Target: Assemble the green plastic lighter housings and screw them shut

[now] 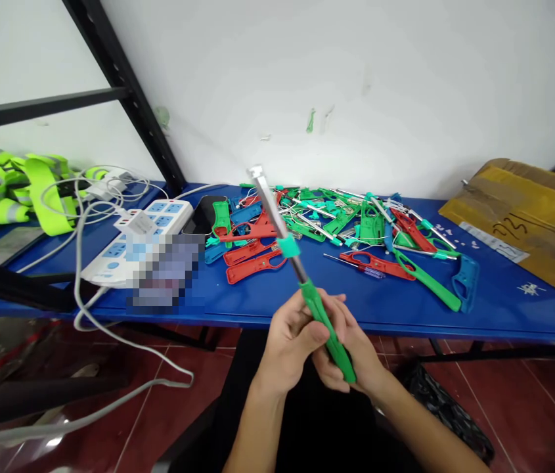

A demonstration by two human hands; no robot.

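Observation:
A long-necked gas lighter (327, 328) with a green handle, a teal collar and a silver metal tube is held up in front of the table edge, its tube slanting up and left. My left hand (293, 335) grips the handle from the left, thumb laid across it. Around the lower part of the same handle my right hand (349, 348) is closed, its fingers partly hidden behind it. Beyond the hands lies a pile of lighter parts (336, 217): green, red and blue handle shells and metal tubes. A screwdriver (356, 265) lies by a red handle shell (380, 264).
The blue table (257, 302) carries a white power strip (136, 243) with cables, a dark phone (203, 213) and a pixelated patch at left. Neon-yellow reflective straps (16, 190) are heaped far left. A taped cardboard box (523, 220) sits at right. A black shelf post (129, 92) rises at left.

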